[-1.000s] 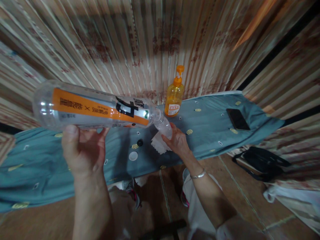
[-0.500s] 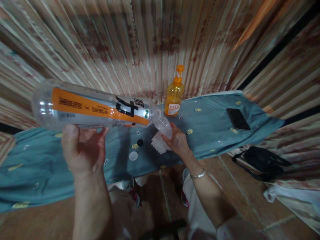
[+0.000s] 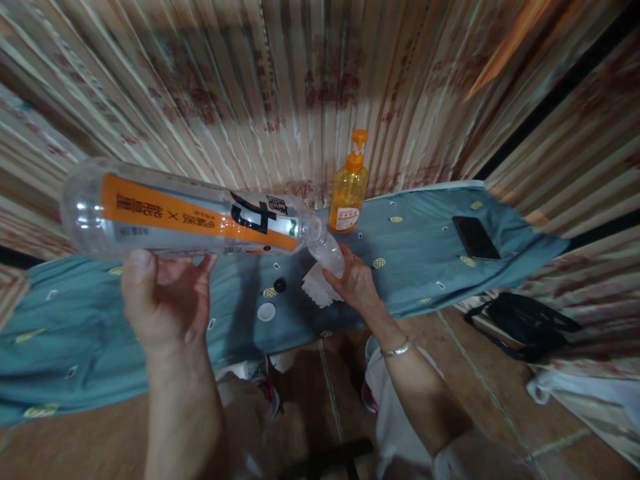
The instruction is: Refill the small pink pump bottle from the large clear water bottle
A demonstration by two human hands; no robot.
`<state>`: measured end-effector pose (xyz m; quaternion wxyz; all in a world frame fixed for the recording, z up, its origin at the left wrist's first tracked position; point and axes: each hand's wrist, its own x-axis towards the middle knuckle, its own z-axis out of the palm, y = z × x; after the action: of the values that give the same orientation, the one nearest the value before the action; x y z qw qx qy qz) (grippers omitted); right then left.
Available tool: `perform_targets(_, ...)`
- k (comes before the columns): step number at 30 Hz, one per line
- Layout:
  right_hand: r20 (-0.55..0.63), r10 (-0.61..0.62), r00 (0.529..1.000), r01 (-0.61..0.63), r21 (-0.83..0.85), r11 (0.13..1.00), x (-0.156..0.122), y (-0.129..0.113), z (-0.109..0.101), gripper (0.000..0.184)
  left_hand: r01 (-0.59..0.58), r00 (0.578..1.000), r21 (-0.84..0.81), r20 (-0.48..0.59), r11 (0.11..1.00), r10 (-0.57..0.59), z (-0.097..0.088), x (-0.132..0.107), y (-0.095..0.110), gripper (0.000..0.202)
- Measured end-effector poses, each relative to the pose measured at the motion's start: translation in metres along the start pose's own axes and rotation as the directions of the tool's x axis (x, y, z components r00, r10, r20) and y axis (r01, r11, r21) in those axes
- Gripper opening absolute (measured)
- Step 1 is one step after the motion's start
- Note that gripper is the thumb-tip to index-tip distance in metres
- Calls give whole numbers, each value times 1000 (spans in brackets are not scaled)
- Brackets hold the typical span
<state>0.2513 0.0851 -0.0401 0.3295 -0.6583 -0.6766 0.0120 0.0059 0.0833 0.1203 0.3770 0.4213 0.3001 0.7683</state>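
Note:
My left hand (image 3: 173, 297) grips a large clear plastic bottle (image 3: 200, 217) from below. The bottle has an orange and silver label and lies almost level, its neck tipped slightly down to the right. Its mouth meets the opening of a small translucent container (image 3: 327, 253), tilted toward it. My right hand (image 3: 353, 280) is closed around that small container; liquid passing between them cannot be made out. Under the container a crumpled white tissue (image 3: 319, 287) rests on the cloth. A black cap (image 3: 279, 285) and a white round lid (image 3: 267, 311) lie left of the tissue.
An orange pump bottle (image 3: 350, 193) stands at the back of the teal patterned cloth (image 3: 415, 233). Farther right lies a black phone (image 3: 476, 238). Pleated curtains (image 3: 210, 87) hang behind. A black bag (image 3: 525, 323) sits low at the right.
The large bottle and my left hand have shifted very slightly left. My right hand and the small container look unchanged.

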Motion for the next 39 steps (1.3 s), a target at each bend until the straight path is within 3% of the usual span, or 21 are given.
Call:
perform_targets(6,-2,-12,1000,12,-7,1000,1,1,0,65,16,1000,27,-24,1000,-15,0,1,0,74)
perform_targets(24,20,-9,1000,9,-1,1000,1,-1,-4,66,8,1000,9,-14,1000,-8,1,0,2,77)
perform_targets(31,7,-13,1000,13,4,1000,1,-1,-2,63,-4,1000,-15,13,1000,4,-2,2,2,64)
perform_targets(39,23,-4,1000,4,-12,1000,1,-2,-2,65,-25,999,-33,43,999,26,-3,4,0,64)
